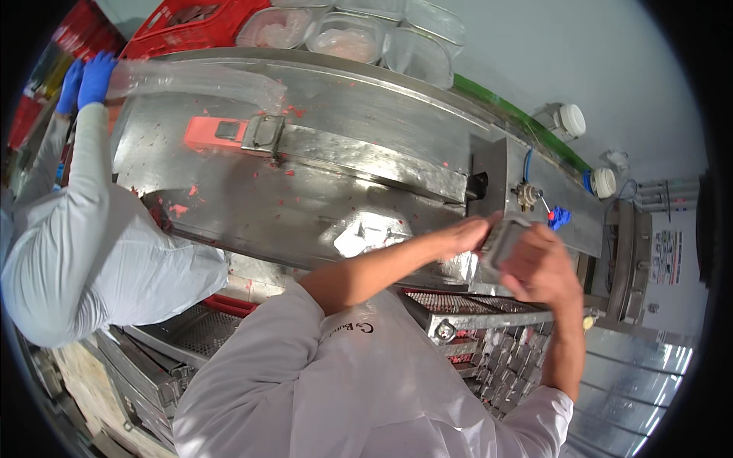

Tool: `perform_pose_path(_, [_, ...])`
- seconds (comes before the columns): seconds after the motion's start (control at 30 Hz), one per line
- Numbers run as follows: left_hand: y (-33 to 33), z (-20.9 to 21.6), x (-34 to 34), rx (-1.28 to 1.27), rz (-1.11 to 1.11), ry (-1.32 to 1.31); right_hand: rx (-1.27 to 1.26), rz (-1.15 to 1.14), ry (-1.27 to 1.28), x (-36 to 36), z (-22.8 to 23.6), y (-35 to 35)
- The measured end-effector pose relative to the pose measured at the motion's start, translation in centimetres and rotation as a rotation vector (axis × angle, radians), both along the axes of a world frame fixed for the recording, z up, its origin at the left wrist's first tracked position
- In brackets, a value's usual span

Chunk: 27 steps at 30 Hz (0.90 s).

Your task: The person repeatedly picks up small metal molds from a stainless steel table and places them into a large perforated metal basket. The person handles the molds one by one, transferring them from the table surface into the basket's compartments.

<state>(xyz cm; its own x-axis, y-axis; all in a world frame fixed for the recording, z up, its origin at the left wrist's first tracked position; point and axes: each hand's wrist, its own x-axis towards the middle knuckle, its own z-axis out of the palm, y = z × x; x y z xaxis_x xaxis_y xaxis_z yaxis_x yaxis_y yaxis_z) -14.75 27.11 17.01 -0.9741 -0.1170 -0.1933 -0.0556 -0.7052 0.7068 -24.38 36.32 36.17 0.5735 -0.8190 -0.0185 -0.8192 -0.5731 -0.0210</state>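
Fingers (516, 284) of the right hand (540, 263) curl over the near right side of a grey, rectangular, mould-like metal piece (502, 241). The left hand (467, 233) meets its far left edge with fingers bent; blur hides how firmly they press, and I cannot tell whether the piece is filled.

Just beyond the fingers stands a boxy stainless-steel housing (489, 172); to their right is a small blue-wrapped lever (560, 218). From the housing, a long steel channel (374, 156) runs left, well away from the fingers, ending at a squarish steel frame (264, 134). A flat pink slab (200, 133) lies at that frame's far left side, farther still from the fingers.

Below the fingers, a steel rack (439, 320) holds rows of small metal pieces.

As far as one can judge, some forming is done: the slab is shaped, and pink scraps (178, 209) litter the steel table (305, 221) left of the fingers. The slab seems still to be dealt with, as does the piece in hand.
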Motion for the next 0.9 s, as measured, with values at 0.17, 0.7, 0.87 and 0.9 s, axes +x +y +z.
perform_pose_path(0.17, [2.6,-15.2,0.1,0.738,-0.092,0.160,0.185,0.143,-0.104,2.4,-11.4,-2.5])
perform_pose_path(0.7, [-7.0,-17.8,13.2,-1.042,0.490,-0.990,0.031,0.122,-0.500,0.6,-31.4,-4.8])
perform_pose_path(0.87, [-9.0,-18.0,18.5,-1.351,0.289,-1.299,0.241,0.151,-0.501,3.7,-34.5,-8.0])
perform_pose_path(0.9, [-10.5,-18.5,20.1,-1.216,0.282,-1.368,0.302,0.114,-0.564,3.7,-34.7,-8.8])
